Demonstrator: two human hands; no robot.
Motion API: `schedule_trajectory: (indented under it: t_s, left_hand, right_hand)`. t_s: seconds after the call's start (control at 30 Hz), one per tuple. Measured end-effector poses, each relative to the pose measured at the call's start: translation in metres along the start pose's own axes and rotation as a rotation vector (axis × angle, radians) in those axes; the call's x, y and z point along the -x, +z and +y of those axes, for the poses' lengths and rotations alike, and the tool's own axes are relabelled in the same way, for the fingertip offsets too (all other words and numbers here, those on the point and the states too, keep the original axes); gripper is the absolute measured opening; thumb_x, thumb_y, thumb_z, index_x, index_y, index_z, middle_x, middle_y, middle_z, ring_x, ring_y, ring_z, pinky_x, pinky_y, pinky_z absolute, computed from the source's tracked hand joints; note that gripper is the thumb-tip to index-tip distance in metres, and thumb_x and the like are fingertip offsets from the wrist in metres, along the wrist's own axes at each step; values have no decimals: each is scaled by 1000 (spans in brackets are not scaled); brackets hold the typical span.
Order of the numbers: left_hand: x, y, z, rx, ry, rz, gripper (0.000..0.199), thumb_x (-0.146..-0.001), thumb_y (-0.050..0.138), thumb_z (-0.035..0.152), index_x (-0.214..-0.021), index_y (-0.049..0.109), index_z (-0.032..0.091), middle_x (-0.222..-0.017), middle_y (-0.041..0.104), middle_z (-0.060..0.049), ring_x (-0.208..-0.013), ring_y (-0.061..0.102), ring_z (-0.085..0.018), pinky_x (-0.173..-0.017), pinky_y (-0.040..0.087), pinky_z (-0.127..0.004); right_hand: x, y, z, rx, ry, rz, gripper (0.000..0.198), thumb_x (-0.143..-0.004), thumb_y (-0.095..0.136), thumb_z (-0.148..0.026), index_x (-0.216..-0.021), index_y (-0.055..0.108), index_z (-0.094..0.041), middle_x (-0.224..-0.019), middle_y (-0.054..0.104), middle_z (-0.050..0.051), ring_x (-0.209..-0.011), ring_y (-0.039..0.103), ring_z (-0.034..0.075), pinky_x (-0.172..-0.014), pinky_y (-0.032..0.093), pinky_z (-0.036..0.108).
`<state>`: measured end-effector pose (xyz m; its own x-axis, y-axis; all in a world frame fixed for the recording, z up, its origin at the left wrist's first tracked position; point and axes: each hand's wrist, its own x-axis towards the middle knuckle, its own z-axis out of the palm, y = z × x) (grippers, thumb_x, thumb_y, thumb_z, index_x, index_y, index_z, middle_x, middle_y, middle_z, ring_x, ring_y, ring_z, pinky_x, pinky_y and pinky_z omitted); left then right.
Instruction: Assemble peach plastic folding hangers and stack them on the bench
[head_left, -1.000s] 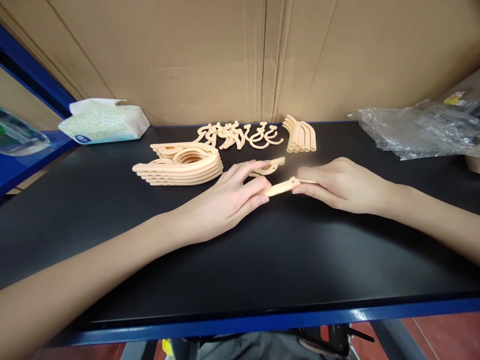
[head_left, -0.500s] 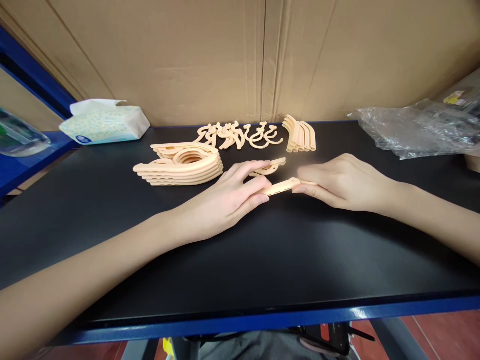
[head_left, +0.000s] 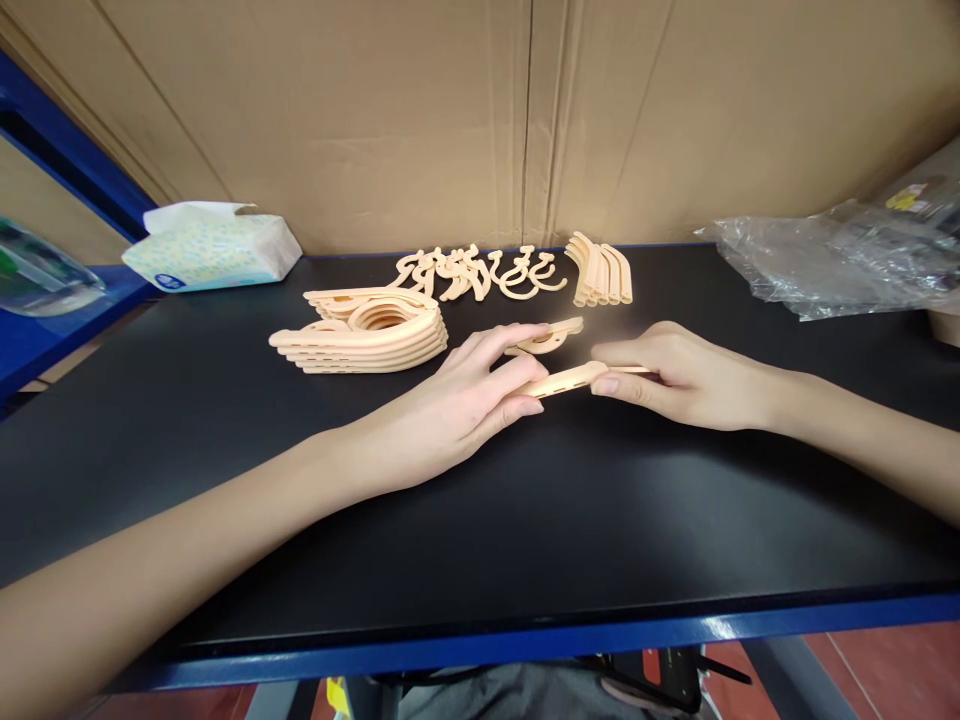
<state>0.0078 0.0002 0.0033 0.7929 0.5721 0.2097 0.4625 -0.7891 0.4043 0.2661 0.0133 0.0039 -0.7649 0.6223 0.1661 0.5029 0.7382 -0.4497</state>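
Note:
Over the middle of the table, my left hand (head_left: 472,400) is closed round one side of a cream plastic hanger body (head_left: 567,381), a curved frame with slots along its edge. Its fingers hide part of the frame. Fingers and thumb of my right hand (head_left: 686,378) pinch a thin cream strip (head_left: 634,369) at the frame's right end. Whether the strip is separate from the body or joined to it, I cannot tell. To the left of my left hand stands a stack of like hanger bodies (head_left: 367,345).
Loose cream hooks (head_left: 517,280) lie along the back of the black table (head_left: 480,560), beside a bundle of curved arm pieces (head_left: 600,270). A tissue pack (head_left: 214,247) sits at back left, clear plastic bags (head_left: 832,260) at back right. Cardboard (head_left: 375,120) walls the rear.
The hanger body and my left hand have shifted slightly right. My right hand has moved a little lower, and more of the thin strip shows between its fingers.

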Motion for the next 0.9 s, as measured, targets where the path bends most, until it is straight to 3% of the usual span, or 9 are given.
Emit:
schedule_trajectory:
  t_s: [0.33,0.7,0.9]
  left_hand:
    - [0,-1,1,47,4,2,16,-101,40,30,-107,53,22,-152,32,-8,-138,36,-24,-114,34,-42]
    - [2,3,-3,-70,35,14,17,-102,38,27,-110,52,21,-150,34,-9,-138,34,-21,-114,33,-41]
    - [1,2,-2,-54,43,12,16,-102,37,26,-107,52,21,-150,35,-9,-139,33,-22,-113,34,-42]
  right_hand:
    - [-4,-2,-8,-152,13,15,43,-99,41,-42,-63,30,-21,-59,24,-7,-51,24,7,-46,22,23]
    - [-1,-3,-2,86,40,-28,40,-97,42,-46,-67,34,-21,-55,29,-7,-46,26,8,-45,20,25]
    - [0,-2,-2,110,18,-40,41,-100,34,-49,-70,38,-21,-56,35,-6,-46,30,8,-48,23,25]
